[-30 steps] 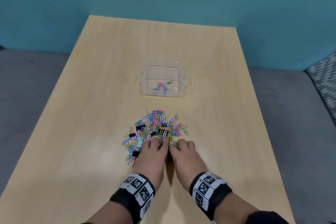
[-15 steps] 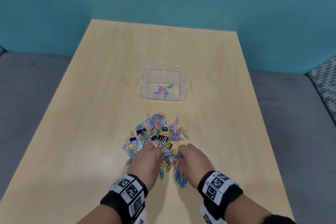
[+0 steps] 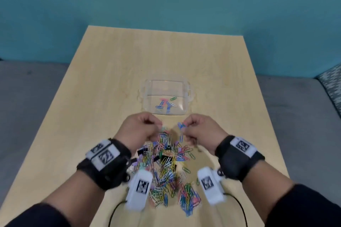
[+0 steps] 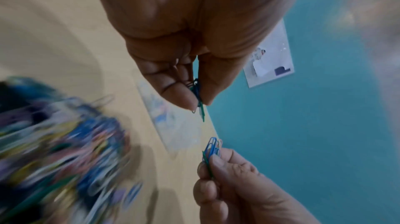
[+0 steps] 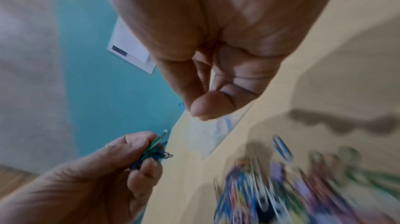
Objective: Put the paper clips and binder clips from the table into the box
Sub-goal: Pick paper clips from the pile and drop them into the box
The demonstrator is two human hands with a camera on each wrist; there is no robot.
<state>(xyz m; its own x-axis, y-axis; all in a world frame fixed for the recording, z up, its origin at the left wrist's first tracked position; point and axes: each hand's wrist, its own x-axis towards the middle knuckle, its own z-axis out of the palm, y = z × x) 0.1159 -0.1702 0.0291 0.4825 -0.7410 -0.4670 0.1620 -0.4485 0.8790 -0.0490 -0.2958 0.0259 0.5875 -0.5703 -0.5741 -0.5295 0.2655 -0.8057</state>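
I see bare table [image 3: 114, 72] all around the clear box [image 3: 186, 106], which sits well in from every edge. My left hand [image 3: 139, 131] and right hand [image 3: 200, 131] hover just short of the box, each pinching a small bunch of paper clips [image 4: 198, 94]. The pile of clips [image 3: 169, 167] lies nearer me than the box, partly hidden by my wrists, too blurred to count. A few clips lie inside the box.

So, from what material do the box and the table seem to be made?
Box: probably clear hard plastic, since the clips inside and the table show through its glossy walls. Table: pale wood or wood-look laminate, with faint grain lines and a smooth surface.
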